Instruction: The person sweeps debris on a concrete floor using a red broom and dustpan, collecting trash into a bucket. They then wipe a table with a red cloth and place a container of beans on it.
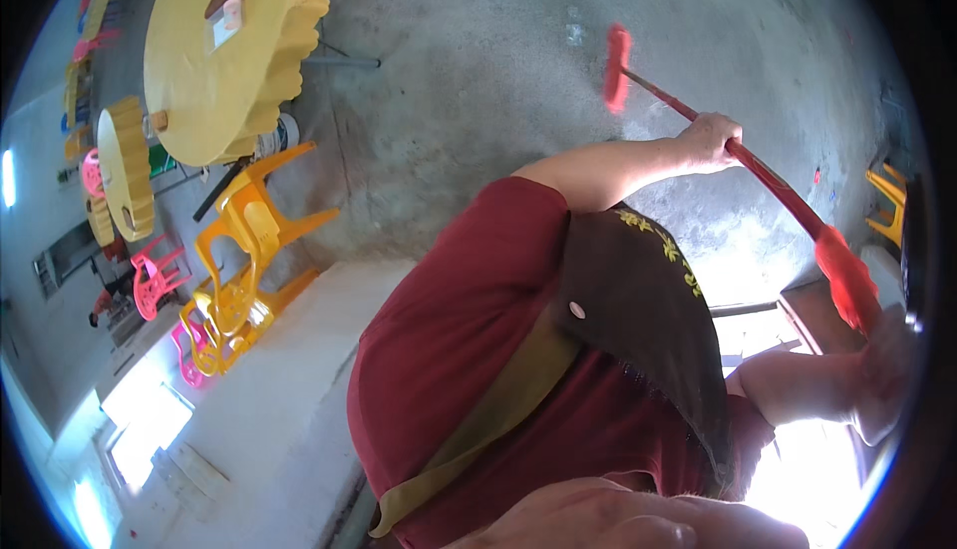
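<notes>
My left hand (710, 143) is wrapped around the middle of a long red handle (774, 188). At the handle's far end is a red floor-broom or mop head (617, 68), slightly blurred, over the grey concrete floor (463, 63). Nearer its upper end, a bunched red wrapping (845, 277) surrounds the handle. My right hand (884, 377), dim and blurred by the right rim, grips there, just beyond the wrapping. A dark apron (635, 317) with yellow embroidery hangs over my maroon shirt (456, 310).
A round table (183, 78) with a yellow scalloped cover stands upper left, small items on top. Yellow plastic chairs (250, 212) are stacked below it. Pink chairs (155, 277) and another round table (123, 167) lie farther off. A yellow stool or chair (888, 205) stands right.
</notes>
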A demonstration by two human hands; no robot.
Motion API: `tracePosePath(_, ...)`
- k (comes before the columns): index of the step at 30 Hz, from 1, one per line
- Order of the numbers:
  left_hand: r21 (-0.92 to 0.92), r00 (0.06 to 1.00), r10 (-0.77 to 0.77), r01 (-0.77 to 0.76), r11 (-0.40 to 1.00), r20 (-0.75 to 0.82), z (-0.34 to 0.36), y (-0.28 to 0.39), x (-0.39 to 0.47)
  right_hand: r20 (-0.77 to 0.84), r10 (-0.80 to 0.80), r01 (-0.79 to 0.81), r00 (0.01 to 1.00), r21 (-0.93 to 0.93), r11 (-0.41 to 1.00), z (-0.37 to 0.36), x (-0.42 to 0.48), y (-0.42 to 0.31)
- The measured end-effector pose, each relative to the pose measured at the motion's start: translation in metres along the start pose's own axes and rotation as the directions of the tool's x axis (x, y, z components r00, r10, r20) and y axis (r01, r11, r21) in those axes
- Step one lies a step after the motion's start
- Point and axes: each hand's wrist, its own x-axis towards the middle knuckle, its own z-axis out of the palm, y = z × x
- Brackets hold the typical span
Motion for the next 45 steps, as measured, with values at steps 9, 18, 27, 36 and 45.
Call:
tracePosePath(9, 0.560, 0.948, -0.087, 0.253, 0.789, -0.305, -0.071, -0.131, -0.069, 0.050, 0.553, -0.553, 0.832, 0.163, 0.817, -0.003, -0.002, 0.171)
tracePosePath(18, 0.337, 0.927, -0.213, 0.316, 0.887, -0.307, 0.032, -0.092, 0.159, 0.090, 0.310, -0.301, 0.947, -0.095, 0.949, -0.075, 0.165, 0.115)
tracePosePath(27, 0.134, 0.985, 0.143, -0.130, 0.983, -0.098, 0.043, -0.032, 0.370, 0.185, 0.049, 0.001, 0.982, -0.260, 0.966, -0.085, 0.266, 0.111)
tracePosePath(36, 0.383, 0.992, -0.101, 0.064, 0.921, 0.077, -0.048, -0.061, 0.399, -0.463, 0.350, -0.385, 0.814, 0.020, 0.923, -0.161, 0.336, 0.215)
tracePosePath(45, 0.232, 0.982, 0.096, -0.132, 0.964, 0.162, -0.024, -0.012, 0.579, -0.385, -0.121, 0.018, 0.915, -0.260, 0.966, -0.157, 0.454, 0.210)
